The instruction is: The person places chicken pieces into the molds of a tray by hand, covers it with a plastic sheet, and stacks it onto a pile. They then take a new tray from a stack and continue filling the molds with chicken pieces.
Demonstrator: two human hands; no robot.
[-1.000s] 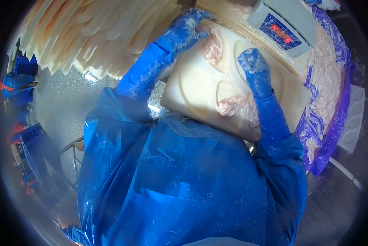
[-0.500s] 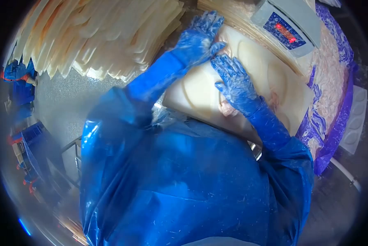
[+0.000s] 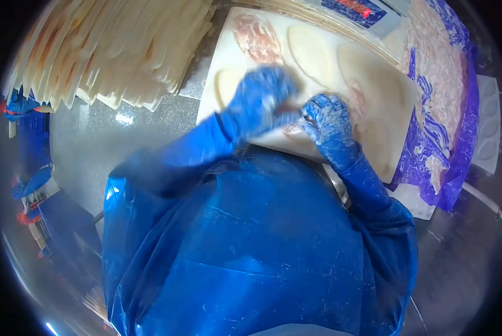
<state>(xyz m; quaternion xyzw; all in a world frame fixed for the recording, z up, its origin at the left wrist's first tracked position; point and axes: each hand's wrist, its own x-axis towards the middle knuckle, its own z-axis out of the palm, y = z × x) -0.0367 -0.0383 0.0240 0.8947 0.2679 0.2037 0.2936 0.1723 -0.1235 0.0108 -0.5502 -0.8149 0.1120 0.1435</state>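
Note:
A white moulded tray (image 3: 217,61) with oval hollows lies in front of me. Pink raw meat (image 3: 257,39) fills the hollow at its top left. My left hand (image 3: 262,103), in a blue glove, hovers over the tray's near left part; motion smears its fingers. Close beside it, my right hand (image 3: 330,124), also gloved and coated with pale residue, has its fingers curled in at a small piece of raw meat (image 3: 292,129) near the tray's front edge. The hands partly hide this piece. Another pale pink piece (image 3: 356,101) lies right of my right hand.
Many pale, thin trays (image 3: 116,50) stand stacked at the upper left. A scale with a red display (image 3: 354,8) sits behind the tray. On the right, a purple-patterned sheet (image 3: 469,123) holds a mass of minced-looking meat (image 3: 438,67); a white moulded tray (image 3: 487,123) lies beyond it.
Both hands have drawn closer together; the left came down toward me from the tray's top-left hollow, uncovering the meat there. The right hand's fingers have curled. The view has shifted.

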